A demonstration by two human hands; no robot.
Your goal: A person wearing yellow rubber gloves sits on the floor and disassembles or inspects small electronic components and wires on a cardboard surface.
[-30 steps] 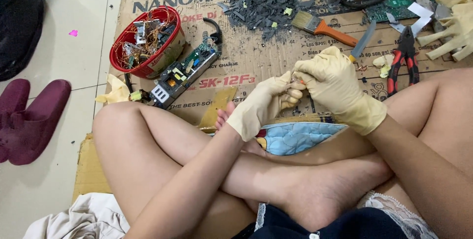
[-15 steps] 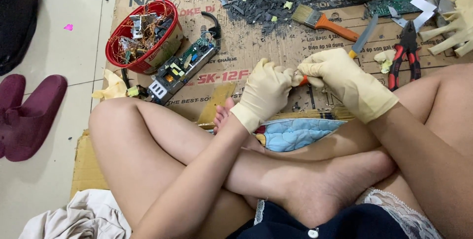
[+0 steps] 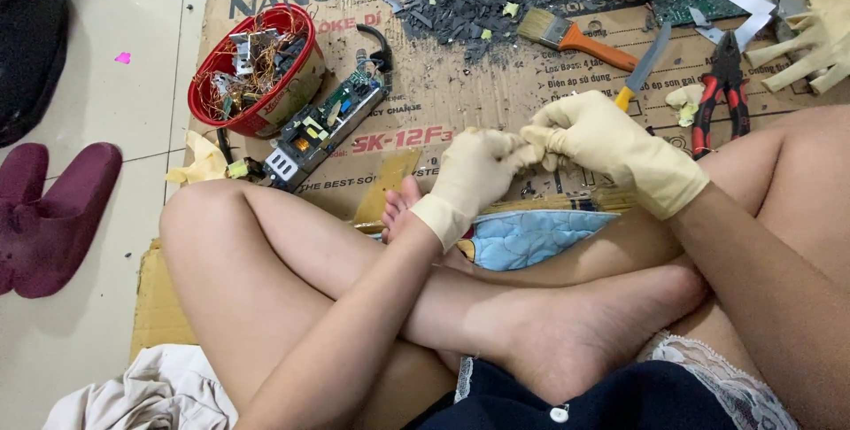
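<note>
Cream rubber gloves meet fingertip to fingertip — your left hand (image 3: 474, 178) and right hand (image 3: 598, 142) both pinch narrowly on something too small to tell, directly ahead above your crossed legs (image 3: 372, 306).

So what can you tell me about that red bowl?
The red bowl is round, looks like plastic, and has printing on its side. It sits tilted a little on the cardboard near its left edge, far from both hands. It is heaped with tangled copper-coloured wires and small grey and white electronic bits. A green circuit board lies just right of it, and a pale crumpled scrap lies below it.
</note>
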